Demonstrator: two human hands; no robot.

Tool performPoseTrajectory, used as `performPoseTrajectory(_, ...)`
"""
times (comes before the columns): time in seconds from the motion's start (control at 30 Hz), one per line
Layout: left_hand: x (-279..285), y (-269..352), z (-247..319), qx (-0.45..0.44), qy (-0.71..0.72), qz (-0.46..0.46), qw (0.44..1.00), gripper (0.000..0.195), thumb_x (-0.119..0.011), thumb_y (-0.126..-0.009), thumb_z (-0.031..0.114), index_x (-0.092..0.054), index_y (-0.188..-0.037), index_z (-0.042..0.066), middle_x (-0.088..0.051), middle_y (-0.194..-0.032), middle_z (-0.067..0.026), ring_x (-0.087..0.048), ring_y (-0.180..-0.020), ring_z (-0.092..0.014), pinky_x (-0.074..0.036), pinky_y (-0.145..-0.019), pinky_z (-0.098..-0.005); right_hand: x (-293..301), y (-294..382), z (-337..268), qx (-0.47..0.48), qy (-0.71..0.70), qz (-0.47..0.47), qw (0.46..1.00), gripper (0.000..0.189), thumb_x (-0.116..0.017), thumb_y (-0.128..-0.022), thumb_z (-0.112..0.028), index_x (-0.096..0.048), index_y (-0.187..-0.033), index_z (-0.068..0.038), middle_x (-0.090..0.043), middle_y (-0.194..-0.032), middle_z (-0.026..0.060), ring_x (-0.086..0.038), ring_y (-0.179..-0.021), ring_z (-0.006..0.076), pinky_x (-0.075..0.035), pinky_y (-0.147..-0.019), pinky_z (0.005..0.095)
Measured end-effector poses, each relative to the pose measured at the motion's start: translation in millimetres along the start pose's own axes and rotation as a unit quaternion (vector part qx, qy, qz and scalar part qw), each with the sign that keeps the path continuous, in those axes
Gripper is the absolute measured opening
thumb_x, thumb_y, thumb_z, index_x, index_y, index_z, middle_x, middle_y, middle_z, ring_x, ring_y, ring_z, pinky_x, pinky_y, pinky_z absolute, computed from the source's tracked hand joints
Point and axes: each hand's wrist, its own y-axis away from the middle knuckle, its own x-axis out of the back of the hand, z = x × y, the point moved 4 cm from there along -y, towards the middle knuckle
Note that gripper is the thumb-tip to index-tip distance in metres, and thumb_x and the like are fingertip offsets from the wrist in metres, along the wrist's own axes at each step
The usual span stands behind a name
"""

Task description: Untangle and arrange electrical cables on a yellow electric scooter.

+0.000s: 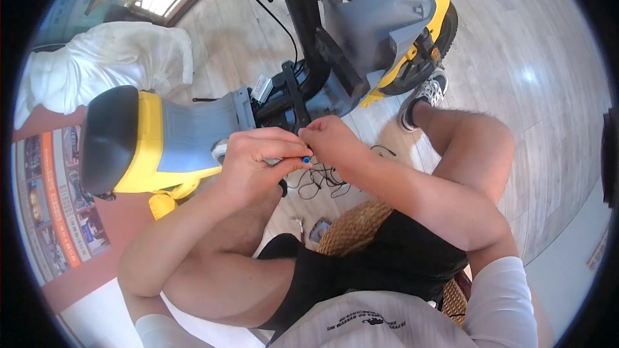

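Note:
Both my hands meet at the middle of the view, over a partly stripped yellow and grey scooter (186,135). My left hand (256,157) pinches a small blue cylindrical piece (306,160) between thumb and fingers. My right hand (329,142) is closed at the fingertips right beside it; what it pinches is too small to tell. Thin black wire (316,181) lies tangled on the floor below my hands. Behind them is the scooter's black frame tube (304,19), with a silver module (261,89) near the open middle section.
Black cables (256,0) hang from the top. The scooter's front wheel (447,34) is at the upper right, by my shoe (433,87). White cloth (121,58) covers something at the left. A woven seat (355,227) is under me, with a small grey object (319,229) on the floor beside it.

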Motion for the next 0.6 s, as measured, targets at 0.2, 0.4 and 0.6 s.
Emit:
performPoseTrajectory(0.2,-2.5,-1.7,0.7,-0.039,-0.019,-0.004,0.999,0.017,-0.078,-0.073,-0.003,-0.073,-0.088,0.001,-0.071,-0.087,-0.0104,-0.069,-0.076,-0.019,-0.055,-0.066,-0.0287,-3.3,-14.7,23.0,0.042,-0.044,-0.006,0.998,0.027,-0.061,-0.084,-0.021,-0.065,-0.072,0.003,-0.063,-0.066,0.0128,-0.060,-0.062,0.0192,-0.045,-0.057,0.0364)
performPoseTrajectory(0.4,-6.4,-1.3,-6.7,0.051,0.040,0.011,0.998,0.019,-0.075,-0.076,-0.002,-0.071,-0.095,0.003,-0.067,-0.091,-0.0081,-0.067,-0.076,-0.014,-0.053,-0.066,-0.0254,0.5,-2.0,8.6,-0.006,-0.035,0.001,0.999,0.031,-0.059,-0.091,-0.018,-0.059,-0.113,0.002,-0.063,-0.081,0.0032,-0.054,-0.068,0.0081,-0.041,-0.058,0.0245)
performPoseTrajectory(0.6,-5.0,0.0,-20.0,0.085,0.037,-0.047,0.995,0.021,-0.073,-0.079,0.001,-0.069,-0.099,0.004,-0.065,-0.092,-0.0078,-0.066,-0.077,-0.014,-0.053,-0.069,-0.0265,8.2,5.6,-8.9,0.023,-0.047,0.005,0.999,0.041,-0.059,-0.084,-0.007,-0.055,-0.123,0.005,-0.066,-0.089,0.0098,-0.061,-0.080,0.0141,-0.048,-0.070,0.0285)
